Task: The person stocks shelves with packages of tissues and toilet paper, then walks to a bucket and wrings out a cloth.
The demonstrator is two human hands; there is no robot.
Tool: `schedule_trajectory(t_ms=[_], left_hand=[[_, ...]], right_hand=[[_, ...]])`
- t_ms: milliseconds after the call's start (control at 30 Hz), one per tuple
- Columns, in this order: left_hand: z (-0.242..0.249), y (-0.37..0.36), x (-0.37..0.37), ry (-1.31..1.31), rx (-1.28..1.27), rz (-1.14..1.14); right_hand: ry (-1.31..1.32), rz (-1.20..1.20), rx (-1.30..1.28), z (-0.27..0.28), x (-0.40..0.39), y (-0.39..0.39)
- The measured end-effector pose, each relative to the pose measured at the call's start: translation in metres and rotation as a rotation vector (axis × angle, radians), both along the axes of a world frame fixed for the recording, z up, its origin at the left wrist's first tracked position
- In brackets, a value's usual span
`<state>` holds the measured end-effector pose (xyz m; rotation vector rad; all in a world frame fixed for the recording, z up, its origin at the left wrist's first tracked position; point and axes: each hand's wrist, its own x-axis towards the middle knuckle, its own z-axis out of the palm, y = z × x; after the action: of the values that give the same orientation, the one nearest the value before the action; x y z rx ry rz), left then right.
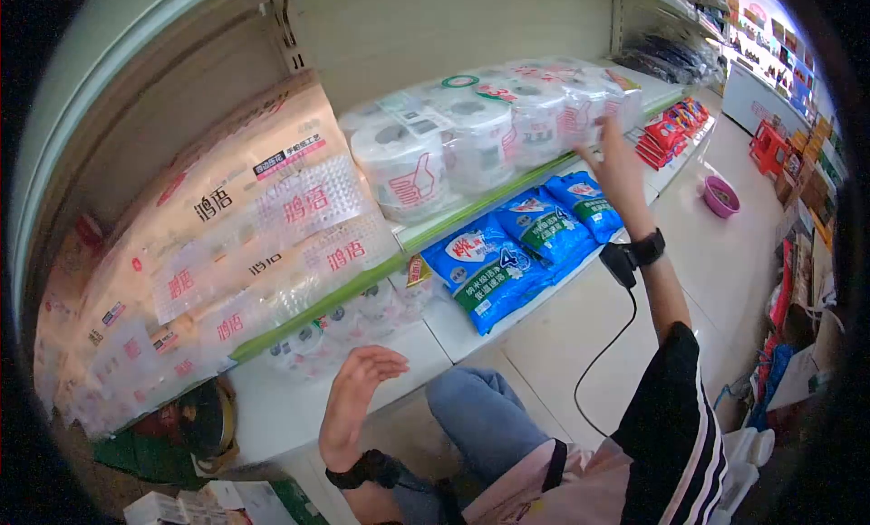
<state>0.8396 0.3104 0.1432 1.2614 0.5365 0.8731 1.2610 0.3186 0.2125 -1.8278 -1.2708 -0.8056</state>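
Note:
My right hand [613, 158] reaches to the far end of a row of plastic-wrapped toilet paper packs [480, 135] on the upper shelf. Its thumb and fingers are apart, right at the wrapping of the end rolls. My left hand [367, 371] hangs low in front of the bottom shelf, fingers loosely stretched and holding nothing. Just behind it are more wrapped rolls [353, 326], partly hidden under the upper shelf. Blue bags of detergent [489, 271] lie in a row on the lower shelf, below my right forearm.
Large peach tissue packs [217, 217] fill the left of the upper shelf, which has a green edge strip [317, 308]. Red packets [671, 131] lie farther along. A pink basin [721, 197] stands on the floor. A black cable [591, 371] hangs from my right wrist. Goods line the right side.

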Motion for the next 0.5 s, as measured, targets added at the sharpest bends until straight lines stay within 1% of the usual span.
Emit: schedule_trajectory(t_ms=[33,67,100,133,167,200,233,300,333,367,400,433,467,500], left_hand=[[0.003,-0.003,-0.003,-0.001,0.005,0.003],[0.006,-0.004,-0.008,0.005,0.046,-0.094],[0.009,-0.007,-0.014,0.017,0.085,-0.192],[0.01,-0.013,-0.019,0.026,0.089,-0.19],[0.011,-0.018,-0.024,0.063,0.115,-0.113],[0.013,-0.021,-0.029,0.098,0.15,-0.033],[0.009,-0.026,-0.033,0.106,0.167,-0.023],[-0.012,-0.041,-0.036,0.122,0.112,0.195],[-0.024,-0.051,-0.034,0.061,0.062,0.206],[-0.036,-0.057,-0.037,0.031,-0.028,0.135],[-0.045,-0.062,-0.037,-0.003,-0.121,0.066],[-0.049,-0.066,-0.034,-0.007,-0.124,0.07],[-0.051,-0.071,-0.033,0.057,-0.19,0.01],[-0.053,-0.076,-0.034,0.125,-0.257,-0.047]], right_hand=[[0.073,0.056,-0.099,0.0,-0.002,0.007],[0.074,0.06,-0.096,0.0,-0.009,0.012],[0.089,0.053,-0.202,-0.002,-0.017,0.016],[0.105,0.048,-0.306,-0.004,-0.023,0.018],[0.11,0.056,-0.294,-0.006,-0.027,0.019],[0.098,0.053,-0.221,-0.007,-0.03,0.022],[0.09,0.049,-0.15,-0.009,-0.032,0.025],[0.084,0.085,-0.141,-0.01,-0.026,0.033],[0.065,0.111,-0.148,-0.012,-0.02,0.035],[0.003,0.199,-0.106,-0.015,-0.017,0.037],[0.0,0.205,-0.108,-0.015,-0.014,0.037],[-0.043,0.275,-0.081,-0.014,-0.013,0.035],[-0.08,0.346,-0.057,-0.015,-0.012,0.032],[-0.072,0.353,-0.062,-0.015,-0.01,0.029]])
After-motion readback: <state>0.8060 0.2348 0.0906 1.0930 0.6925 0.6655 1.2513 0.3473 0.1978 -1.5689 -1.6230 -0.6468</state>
